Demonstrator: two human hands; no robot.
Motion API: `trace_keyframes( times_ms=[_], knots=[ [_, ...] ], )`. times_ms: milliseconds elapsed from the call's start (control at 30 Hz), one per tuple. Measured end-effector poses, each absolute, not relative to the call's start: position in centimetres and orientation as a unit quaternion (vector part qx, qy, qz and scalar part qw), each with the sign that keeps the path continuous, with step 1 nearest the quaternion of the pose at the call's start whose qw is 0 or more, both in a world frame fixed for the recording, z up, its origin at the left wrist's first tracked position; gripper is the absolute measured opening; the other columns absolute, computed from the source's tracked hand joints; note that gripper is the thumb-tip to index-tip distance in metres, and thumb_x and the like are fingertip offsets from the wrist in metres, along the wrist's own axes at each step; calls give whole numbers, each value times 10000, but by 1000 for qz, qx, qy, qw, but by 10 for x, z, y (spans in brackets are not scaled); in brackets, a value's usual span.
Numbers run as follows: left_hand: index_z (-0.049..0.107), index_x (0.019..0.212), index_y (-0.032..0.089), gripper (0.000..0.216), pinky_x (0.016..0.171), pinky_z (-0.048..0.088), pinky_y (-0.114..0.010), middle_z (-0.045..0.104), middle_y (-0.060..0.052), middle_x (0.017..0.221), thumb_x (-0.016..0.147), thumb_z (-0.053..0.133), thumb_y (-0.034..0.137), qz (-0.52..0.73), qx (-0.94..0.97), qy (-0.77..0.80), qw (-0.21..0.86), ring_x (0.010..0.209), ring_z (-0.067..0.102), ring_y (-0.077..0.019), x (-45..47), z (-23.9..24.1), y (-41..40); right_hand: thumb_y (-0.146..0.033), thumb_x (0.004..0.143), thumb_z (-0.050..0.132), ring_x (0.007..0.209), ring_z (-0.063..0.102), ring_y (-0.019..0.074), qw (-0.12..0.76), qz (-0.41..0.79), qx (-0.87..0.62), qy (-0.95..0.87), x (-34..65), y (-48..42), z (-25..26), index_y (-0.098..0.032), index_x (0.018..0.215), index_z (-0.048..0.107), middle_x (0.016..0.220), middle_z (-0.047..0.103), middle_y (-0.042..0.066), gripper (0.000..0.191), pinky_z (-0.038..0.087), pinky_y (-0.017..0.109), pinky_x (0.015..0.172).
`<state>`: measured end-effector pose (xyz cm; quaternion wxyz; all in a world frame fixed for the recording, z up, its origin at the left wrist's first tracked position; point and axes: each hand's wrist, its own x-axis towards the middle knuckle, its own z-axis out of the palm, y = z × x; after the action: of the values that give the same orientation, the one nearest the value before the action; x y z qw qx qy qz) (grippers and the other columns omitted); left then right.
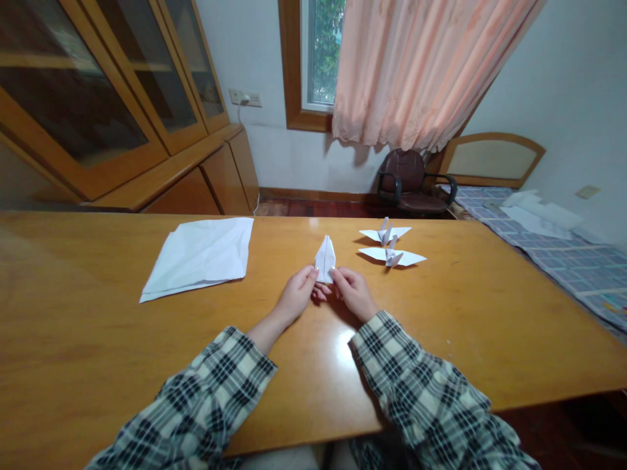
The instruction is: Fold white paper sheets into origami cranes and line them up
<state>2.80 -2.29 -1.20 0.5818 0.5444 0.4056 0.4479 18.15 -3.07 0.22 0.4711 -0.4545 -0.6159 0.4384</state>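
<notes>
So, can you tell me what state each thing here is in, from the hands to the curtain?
Left hand: pinching the folded paper
Right hand: pinching it too
Folded paper: creased, pointed at the far end
Nearer paper bird: wings spread
Farther paper bird: wings spread
White paper: lying spread out
Curtain: partly drawn
Glass doors: shut

a pink curtain [416,72] hangs above a brown chair [409,175] near a bed [553,251] with checked bedding.
</notes>
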Motion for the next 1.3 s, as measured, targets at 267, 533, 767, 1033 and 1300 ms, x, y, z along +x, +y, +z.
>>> trace_keyframes(
  times_ms=[267,533,767,1033,1300],
  knots=[
    [525,867,163,477,498,502,-229,664,-9,629,843,499,639,464,528,400,588,499,612,-119,27,-15,-23,-620,873,490,428,399,87,495,484,-421,-587,181,-31,1,-198,734,515,478,437,-69,446,313,222,443],
    [537,881,161,474,515,506,-234,660,-7,624,848,501,632,463,531,396,589,506,617,-123,27,-15,-22,-626,833,545,441,395,88,487,493,-424,-583,180,-33,7,-203,744,521,500,443,-70,433,320,233,457],
    [538,881,165,478,509,505,-233,655,-3,626,838,504,640,462,527,398,591,501,608,-119,27,-16,-22,-614,827,559,435,396,87,487,504,-418,-578,180,-31,4,-201,774,535,505,449,-70,417,319,232,450],
    [534,876,176,462,507,502,-242,650,0,636,840,504,635,457,530,396,594,510,613,-130,27,-15,-22,-583,784,590,433,401,88,484,507,-430,-569,181,-31,6,-204,807,538,532,468,-67,383,322,229,429],
    [537,850,182,480,498,479,-231,631,15,606,825,506,660,446,555,401,576,501,600,-128,29,-7,-25,-489,793,590,477,436,97,486,496,-440,-569,181,-32,6,-203,786,538,568,503,-51,292,348,226,458]
  ],
)
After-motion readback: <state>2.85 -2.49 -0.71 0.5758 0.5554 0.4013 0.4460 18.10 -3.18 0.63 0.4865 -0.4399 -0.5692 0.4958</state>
